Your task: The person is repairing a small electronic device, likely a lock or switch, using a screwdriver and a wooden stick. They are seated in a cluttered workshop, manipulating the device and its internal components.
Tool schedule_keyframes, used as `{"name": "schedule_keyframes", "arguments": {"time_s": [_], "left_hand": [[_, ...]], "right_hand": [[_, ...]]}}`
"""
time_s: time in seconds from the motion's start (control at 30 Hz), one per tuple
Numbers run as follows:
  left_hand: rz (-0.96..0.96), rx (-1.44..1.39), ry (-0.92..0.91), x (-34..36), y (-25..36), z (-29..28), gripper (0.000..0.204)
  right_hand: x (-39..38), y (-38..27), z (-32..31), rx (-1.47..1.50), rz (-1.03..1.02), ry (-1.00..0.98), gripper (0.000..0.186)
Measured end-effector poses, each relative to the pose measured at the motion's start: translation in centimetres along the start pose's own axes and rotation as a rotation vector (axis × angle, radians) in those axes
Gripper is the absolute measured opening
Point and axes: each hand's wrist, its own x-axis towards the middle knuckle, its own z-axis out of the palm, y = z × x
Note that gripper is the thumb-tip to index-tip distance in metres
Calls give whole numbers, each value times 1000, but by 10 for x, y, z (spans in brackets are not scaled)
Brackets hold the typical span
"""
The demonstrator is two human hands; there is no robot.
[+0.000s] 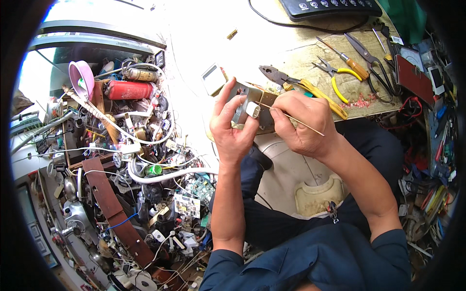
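Connector (253, 110), white, sits between the pinching fingers of the left hand (230, 127), the nearer one. To its right, the right hand's (309, 121) fingers pinch a thin stick (307, 126), its long axis slanting from beside the connector down rightward; contact is unclear. Well left of the left fingers, a tilted pink bowl (88, 73) holds something pale green.

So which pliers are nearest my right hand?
The big pliers, with handles right beside your right hand; the small pliers lie farther off, next to the wooden-handled screwdriver.
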Motion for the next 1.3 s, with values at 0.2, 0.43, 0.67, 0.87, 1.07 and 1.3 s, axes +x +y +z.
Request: {"name": "schedule_keyframes", "arguments": {"time_s": [0.2,0.43,0.67,0.87,1.07,1.3], "left_hand": [[-9,-64,45,-6,-4,4,41],[0,-69,58,-9,-2,5,42],[-19,-57,-5,-8,2,2,40],[-18,-52,47,-6,2,5,41],[-34,-92,65,-10,0,7,41],[-54,-73,46,-8,1,5,40]], "right_hand": [[14,-20,-14,-199,-76,-239,17],[25,-26,-15,-134,-48,-289,12],[-8,-6,10,163,85,45,3],[-9,-11,14,72,40,37,7],[18,-23,-4,-132,-24,-212,16],[9,-21,-1,-84,23,-120,17]]}}
